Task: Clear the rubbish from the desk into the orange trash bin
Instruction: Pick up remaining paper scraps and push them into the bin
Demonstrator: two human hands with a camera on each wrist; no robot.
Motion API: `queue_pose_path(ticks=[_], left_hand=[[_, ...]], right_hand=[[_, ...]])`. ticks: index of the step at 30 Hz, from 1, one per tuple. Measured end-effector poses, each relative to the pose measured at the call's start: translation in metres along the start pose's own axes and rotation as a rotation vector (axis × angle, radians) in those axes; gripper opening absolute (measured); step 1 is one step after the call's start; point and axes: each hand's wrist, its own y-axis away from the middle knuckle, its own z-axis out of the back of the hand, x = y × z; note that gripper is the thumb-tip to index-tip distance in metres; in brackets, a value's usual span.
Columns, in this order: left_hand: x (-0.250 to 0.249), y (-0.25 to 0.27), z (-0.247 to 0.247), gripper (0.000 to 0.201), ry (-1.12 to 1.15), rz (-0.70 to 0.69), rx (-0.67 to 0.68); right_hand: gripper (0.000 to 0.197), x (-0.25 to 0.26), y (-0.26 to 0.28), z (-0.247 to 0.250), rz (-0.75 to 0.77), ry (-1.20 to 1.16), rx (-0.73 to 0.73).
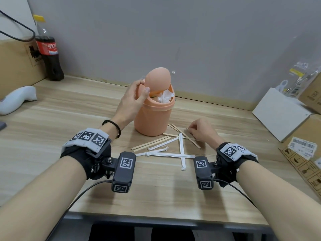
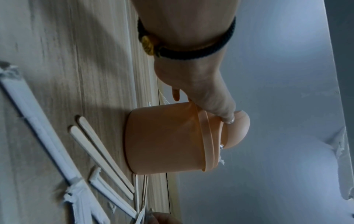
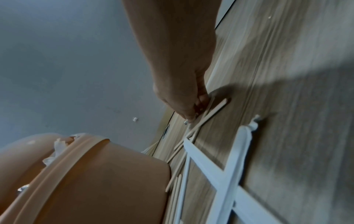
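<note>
The orange trash bin [image 1: 152, 117] stands mid-desk, its swing lid [image 1: 158, 79] tipped up and crumpled white paper [image 1: 165, 96] showing in the opening. My left hand [image 1: 135, 98] grips the bin's top: fingers curl over the rim and the thumb presses the lid's low edge, as also shows on the bin [image 2: 162, 139] in the left wrist view. Right of the bin, my right hand [image 1: 199, 129] rests on the desk and pinches a thin wooden stick [image 3: 210, 112]. Several wooden sticks [image 1: 149, 144] and white paper wrappers [image 1: 181, 152] lie in front of the bin.
A cola bottle [image 1: 49, 54] and a cardboard box [image 1: 15, 63] stand at the back left, with a white object [image 1: 17, 98] beside them. A white box [image 1: 281, 113] and cardboard boxes [image 1: 305, 136] crowd the right side. The desk's front edge [image 1: 156, 218] is near me.
</note>
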Motion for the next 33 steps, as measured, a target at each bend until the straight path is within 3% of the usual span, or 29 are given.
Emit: queue_pose_path(ticks=[4,8,12,14,16,19,23,33], left_hand=[[0.001,0.000,0.000,0.039,0.006,-0.003,-0.003],[0.001,0.000,0.000,0.045,0.004,0.001,-0.001],[0.000,0.001,-0.001,0.042,0.005,0.001,-0.005],[0.001,0.001,-0.001,0.043,0.004,-0.003,-0.007],[0.000,0.001,-0.001,0.042,0.003,-0.006,-0.005],[0.000,0.001,-0.001,0.036,0.004,-0.006,-0.002],[0.000,0.001,-0.001,0.035,0.009,-0.012,-0.006],[-0.001,0.001,-0.001,0.032,0.018,-0.003,-0.002]], right_hand=[[0.022,-0.004,0.002,0.004,-0.015,-0.017,-0.004],[0.019,0.001,-0.001,0.016,-0.010,-0.299,-0.180],[0.017,0.039,-0.001,0.044,0.164,-0.566,-0.422],[0.013,0.063,0.001,0.055,0.286,-0.651,-0.476],[0.011,0.083,0.004,0.059,0.386,-0.669,-0.446],[0.011,0.101,0.009,0.059,0.483,-0.510,-0.338],[0.017,0.107,0.011,0.056,0.493,-0.283,-0.193],[0.037,0.092,0.010,0.067,0.492,-0.329,-0.236]])
